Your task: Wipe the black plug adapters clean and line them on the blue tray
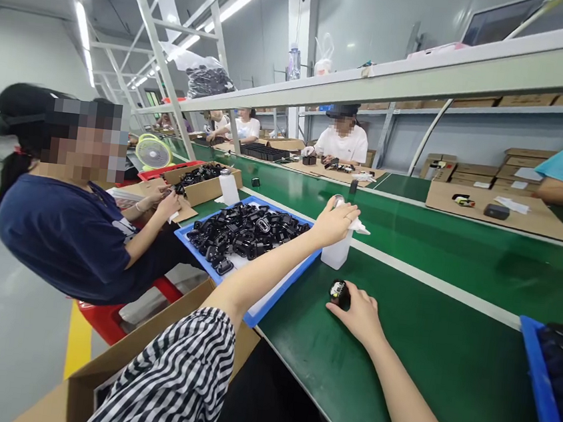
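My left hand (335, 220) is closed over a white cloth (360, 227) at the top of a translucent white plastic bottle (336, 252). The hand covers most of the bottle's top, and the bottle stands upright on the green work surface. Closer to me, my right hand (364, 314) grips a small black plastic housing (337, 292) between thumb and fingers. Pale and yellowish parts show inside the housing's open face. It is at or just above the green surface; I cannot tell which.
Left of the bottle lies a blue tray (261, 313) heaped with black plastic parts (249, 231). Another blue tray (539, 392) holds dark parts at right. A co-worker (74, 216) sits at left beside a cardboard box (218, 184). A green belt (458, 250) runs behind, below an overhead shelf (401, 76).
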{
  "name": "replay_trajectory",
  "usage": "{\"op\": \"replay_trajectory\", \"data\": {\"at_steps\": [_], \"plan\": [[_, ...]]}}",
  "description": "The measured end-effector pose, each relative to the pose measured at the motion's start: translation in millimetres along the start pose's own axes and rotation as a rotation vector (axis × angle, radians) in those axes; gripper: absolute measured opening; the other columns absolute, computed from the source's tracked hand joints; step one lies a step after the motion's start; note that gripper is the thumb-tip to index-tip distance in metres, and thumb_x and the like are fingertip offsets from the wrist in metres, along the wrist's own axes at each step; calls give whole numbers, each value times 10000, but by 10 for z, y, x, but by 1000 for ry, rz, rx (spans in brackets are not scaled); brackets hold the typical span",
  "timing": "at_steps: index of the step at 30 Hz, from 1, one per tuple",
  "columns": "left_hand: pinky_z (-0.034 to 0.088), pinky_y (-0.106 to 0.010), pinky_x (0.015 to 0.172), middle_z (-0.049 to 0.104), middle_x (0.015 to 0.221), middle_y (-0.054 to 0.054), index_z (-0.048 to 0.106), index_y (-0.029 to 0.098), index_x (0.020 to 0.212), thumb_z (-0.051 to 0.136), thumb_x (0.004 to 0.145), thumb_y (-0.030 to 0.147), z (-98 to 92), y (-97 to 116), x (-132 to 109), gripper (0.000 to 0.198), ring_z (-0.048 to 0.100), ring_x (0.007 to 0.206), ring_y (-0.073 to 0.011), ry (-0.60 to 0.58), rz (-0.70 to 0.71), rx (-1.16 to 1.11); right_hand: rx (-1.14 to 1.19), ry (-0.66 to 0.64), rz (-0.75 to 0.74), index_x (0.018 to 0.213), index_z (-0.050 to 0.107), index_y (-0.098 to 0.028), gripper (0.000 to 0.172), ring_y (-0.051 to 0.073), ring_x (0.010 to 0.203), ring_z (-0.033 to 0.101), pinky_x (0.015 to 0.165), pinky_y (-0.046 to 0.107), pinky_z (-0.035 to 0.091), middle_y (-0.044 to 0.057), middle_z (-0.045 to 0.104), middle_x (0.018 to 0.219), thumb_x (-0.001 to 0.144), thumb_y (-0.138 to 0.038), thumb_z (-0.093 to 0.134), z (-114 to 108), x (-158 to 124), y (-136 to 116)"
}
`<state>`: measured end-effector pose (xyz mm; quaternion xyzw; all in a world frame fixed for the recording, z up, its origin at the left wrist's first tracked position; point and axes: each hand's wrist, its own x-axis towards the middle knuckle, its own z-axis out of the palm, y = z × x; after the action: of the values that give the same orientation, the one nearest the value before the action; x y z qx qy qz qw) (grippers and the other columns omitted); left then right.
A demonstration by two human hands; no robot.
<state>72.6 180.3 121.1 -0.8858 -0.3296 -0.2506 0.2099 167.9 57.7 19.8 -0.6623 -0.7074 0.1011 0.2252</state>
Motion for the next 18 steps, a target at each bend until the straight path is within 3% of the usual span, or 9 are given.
{"op": "replay_trajectory", "data": {"at_steps": [12, 18], "plan": [[209, -462, 965, 516, 1120, -91, 487, 119, 1051, 332, 729, 86, 14, 13, -16, 359, 437, 1070, -186, -2, -39, -72, -40, -45, 26, 1037, 411, -160, 444, 264, 939, 470, 786, 379, 298, 110, 548, 960, 647, -343, 518, -25, -35, -76], [195, -490, 958, 557, 1062, -92, 506, 135, 1009, 357, 733, 103, 38, -14, 42, 316, 487, 1012, -186, 62, 3, -55, 5, -235, -72, 999, 412, -172, 440, 238, 942, 464, 813, 375, 277, 86, 550, 957, 607, -290, 571, -122, 37, -227]]}}
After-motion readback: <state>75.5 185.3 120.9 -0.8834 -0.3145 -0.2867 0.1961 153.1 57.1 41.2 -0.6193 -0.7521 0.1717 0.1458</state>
